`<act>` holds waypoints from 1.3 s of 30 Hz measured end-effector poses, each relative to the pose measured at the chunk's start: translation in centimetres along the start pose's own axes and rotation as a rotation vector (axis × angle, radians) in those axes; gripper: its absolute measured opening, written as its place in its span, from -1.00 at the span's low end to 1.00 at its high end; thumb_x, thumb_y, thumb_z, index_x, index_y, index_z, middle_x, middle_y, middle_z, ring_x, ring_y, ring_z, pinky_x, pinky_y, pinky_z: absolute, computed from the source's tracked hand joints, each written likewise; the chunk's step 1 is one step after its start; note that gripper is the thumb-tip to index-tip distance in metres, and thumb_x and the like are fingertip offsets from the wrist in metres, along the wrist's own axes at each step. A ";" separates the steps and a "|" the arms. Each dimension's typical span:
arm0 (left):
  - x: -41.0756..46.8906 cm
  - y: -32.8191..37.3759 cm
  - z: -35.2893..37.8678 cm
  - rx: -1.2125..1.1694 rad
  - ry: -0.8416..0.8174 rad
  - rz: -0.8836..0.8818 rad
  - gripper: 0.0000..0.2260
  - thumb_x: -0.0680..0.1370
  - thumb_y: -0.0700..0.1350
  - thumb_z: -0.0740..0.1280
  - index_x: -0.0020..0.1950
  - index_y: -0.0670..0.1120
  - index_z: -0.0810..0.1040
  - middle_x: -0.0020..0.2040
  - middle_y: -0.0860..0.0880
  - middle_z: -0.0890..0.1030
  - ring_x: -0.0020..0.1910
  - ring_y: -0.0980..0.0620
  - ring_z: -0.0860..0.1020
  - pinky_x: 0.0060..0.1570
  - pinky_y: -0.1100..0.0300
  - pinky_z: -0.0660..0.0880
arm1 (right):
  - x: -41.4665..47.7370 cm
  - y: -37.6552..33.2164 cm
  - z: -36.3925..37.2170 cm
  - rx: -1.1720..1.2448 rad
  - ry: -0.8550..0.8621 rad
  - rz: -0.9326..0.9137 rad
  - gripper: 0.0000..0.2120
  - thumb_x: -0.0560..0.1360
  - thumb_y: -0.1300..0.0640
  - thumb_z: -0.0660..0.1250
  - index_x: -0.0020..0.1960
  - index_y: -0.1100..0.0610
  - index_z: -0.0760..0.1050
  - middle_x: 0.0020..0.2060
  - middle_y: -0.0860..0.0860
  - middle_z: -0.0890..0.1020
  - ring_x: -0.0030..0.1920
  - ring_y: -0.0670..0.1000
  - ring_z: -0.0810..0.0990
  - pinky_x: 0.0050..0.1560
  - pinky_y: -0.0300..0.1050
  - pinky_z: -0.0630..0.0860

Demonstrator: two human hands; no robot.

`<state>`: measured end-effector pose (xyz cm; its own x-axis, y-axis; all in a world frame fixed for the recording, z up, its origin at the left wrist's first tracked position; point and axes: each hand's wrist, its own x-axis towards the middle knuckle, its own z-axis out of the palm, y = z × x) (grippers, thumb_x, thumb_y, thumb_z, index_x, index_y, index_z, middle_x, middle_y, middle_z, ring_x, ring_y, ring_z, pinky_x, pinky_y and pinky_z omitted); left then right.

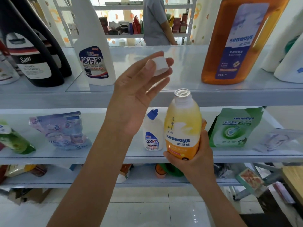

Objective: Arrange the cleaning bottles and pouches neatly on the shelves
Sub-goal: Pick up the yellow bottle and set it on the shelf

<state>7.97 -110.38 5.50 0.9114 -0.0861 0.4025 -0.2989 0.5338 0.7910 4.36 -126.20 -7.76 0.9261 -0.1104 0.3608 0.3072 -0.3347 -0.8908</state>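
My right hand (193,154) grips the base of a yellow-and-orange seaways bottle (182,126), upright in front of the middle shelf (114,157). Its cap is off and a foil seal covers the neck. My left hand (139,92) is raised above and to the left of it, pinching the white cap (159,66) between thumb and fingertips. On the upper shelf (147,94) stand black Sam bottles (32,51), a white degreaser bottle (94,49) and a large amber seaways bottle (236,43). The middle shelf holds a small blue-capped white bottle (151,133), a green seaways pouch (234,128) and a pale blue pouch (64,131).
A green pouch (14,140) lies at the middle shelf's left end, a clear pouch (277,141) at its right end. White bottles (290,63) stand far right on the upper shelf. Mixed items fill the bottom shelf (98,184). A person (155,22) stands behind the rack.
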 end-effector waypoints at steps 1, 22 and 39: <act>-0.1 -0.2 0.0 0.009 -0.017 -0.028 -0.69 0.36 -0.04 0.41 0.06 -0.09 0.64 0.07 -0.09 0.67 0.09 -0.04 0.62 0.21 0.05 0.51 | 0.0 0.1 0.0 0.000 0.010 0.009 -0.22 0.04 -0.06 0.65 0.10 -0.19 0.26 0.02 -0.12 0.53 0.02 -0.09 0.56 -0.16 -0.39 0.53; -1.0 -2.8 2.7 0.685 -0.058 0.192 -0.92 0.48 0.06 0.29 -0.11 0.10 0.53 -0.06 0.03 0.52 -0.09 0.17 0.54 -0.14 0.30 0.49 | 0.1 -1.7 0.3 0.259 -0.260 0.098 -0.17 -0.03 -0.09 0.58 0.19 -0.05 0.37 -0.04 -0.23 0.62 -0.01 -0.22 0.60 -0.20 -0.40 0.53; 0.8 -1.5 0.2 0.156 -0.390 0.062 -0.74 0.56 -0.21 0.20 0.19 -0.21 0.55 0.14 -0.08 0.64 0.14 -0.12 0.61 0.09 0.09 0.52 | 1.4 -1.6 -1.6 0.323 -0.546 0.170 -0.11 -0.07 -0.14 0.66 0.20 -0.01 0.43 0.04 0.02 0.66 0.07 0.09 0.64 -0.01 0.08 0.60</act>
<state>9.12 -111.42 4.76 0.7239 -0.3853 0.5723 -0.4168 0.4168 0.8078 4.79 -127.30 -5.41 0.9195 0.3824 0.0914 0.1183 -0.0473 -0.9918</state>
